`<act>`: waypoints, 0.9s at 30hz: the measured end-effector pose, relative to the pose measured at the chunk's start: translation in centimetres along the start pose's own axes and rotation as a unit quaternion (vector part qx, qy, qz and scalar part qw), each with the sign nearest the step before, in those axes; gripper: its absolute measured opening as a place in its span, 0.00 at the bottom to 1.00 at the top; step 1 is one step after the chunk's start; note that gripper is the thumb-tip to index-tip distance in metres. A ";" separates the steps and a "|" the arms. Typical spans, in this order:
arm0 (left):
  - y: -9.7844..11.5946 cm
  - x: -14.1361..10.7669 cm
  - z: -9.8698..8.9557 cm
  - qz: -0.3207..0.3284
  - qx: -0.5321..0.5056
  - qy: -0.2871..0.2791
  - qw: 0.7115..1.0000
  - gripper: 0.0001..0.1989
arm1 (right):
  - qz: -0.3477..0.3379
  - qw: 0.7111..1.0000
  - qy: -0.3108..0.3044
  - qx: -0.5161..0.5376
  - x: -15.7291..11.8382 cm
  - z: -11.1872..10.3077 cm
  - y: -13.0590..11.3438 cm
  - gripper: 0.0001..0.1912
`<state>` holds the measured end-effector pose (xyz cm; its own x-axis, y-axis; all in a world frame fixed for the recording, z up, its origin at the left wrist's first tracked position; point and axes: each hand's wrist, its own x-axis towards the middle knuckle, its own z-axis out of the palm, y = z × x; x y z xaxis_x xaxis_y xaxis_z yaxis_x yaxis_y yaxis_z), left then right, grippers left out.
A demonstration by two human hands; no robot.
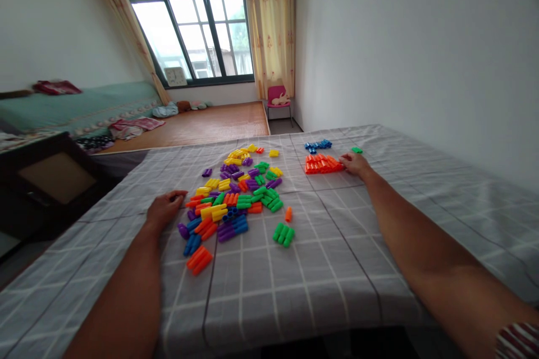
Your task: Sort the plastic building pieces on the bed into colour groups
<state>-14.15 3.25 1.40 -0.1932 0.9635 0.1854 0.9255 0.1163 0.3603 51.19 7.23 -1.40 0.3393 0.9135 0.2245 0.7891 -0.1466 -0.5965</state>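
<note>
On the gray checked cloth (328, 269), seen from the head, the right hand (356, 164) touches the right end of an orange plastic block row (322, 164), its long axis running left to right, with blue blocks (319, 145) behind. Its fingertips sit close together; whether they clamp a block I cannot tell. The left hand (166, 210), fingers curled, rests beside the multicolored block pile (243, 202); its grip is likewise unclear. Cloth stretches between pile and row, and toward its near edge. Markings on the square clock (176, 76) are too small to read.

clock (176, 76) before window (206, 17) | plush toy (281, 100) on pink chair (275, 91), near curtain (272, 22) | dark cabinet (48, 190), left
</note>
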 end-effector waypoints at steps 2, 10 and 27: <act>0.0 0.0 0.0 0.000 0.000 0.001 1.000 0.20 | 0.001 1.000 0.012 -0.010 -0.1 -0.1 -0.2 0.15; -0.6 0.4 0.3 0.004 0.008 -0.008 1.000 0.21 | -0.015 1.000 -0.012 -0.018 -0.7 0.2 -1.8 0.21; -0.6 0.4 0.3 0.008 0.010 -0.012 1.000 0.21 | 0.023 0.999 0.002 0.049 0.0 0.5 -2.0 0.26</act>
<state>-14.68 3.63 0.98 -0.1717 0.9705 0.1693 0.9350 0.1064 0.3384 49.31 7.77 -0.59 0.3761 0.9053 0.1975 0.7191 -0.1508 -0.6783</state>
